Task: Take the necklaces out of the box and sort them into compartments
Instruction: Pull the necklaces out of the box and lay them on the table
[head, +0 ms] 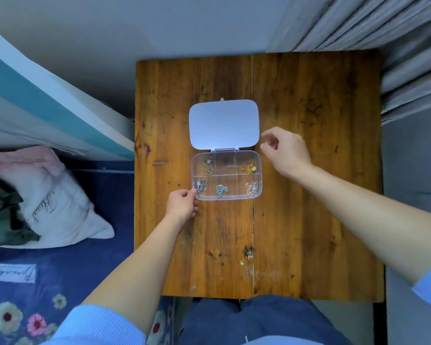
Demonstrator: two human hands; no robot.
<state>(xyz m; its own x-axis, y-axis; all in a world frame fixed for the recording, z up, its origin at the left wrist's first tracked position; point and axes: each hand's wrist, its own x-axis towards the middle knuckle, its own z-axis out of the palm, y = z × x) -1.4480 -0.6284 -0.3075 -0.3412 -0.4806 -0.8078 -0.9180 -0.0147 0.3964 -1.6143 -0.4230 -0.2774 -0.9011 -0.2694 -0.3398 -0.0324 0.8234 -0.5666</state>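
A clear plastic compartment box lies on the wooden table, its white lid folded back flat. Inside, a silver necklace fills the far left cell and a gold necklace the far right one. The near row holds two silver necklaces and a rose-gold necklace. The far middle cell looks bare. My left hand pinches the box's near left corner. My right hand hovers beside the lid's right edge, fingers loosely curled, with nothing visible in it.
A small dark knot or stain marks the table near its front. To the left is a bed with a blue floral cover and a white pillow. Grey curtains hang at the right. My knees are at the table's near edge.
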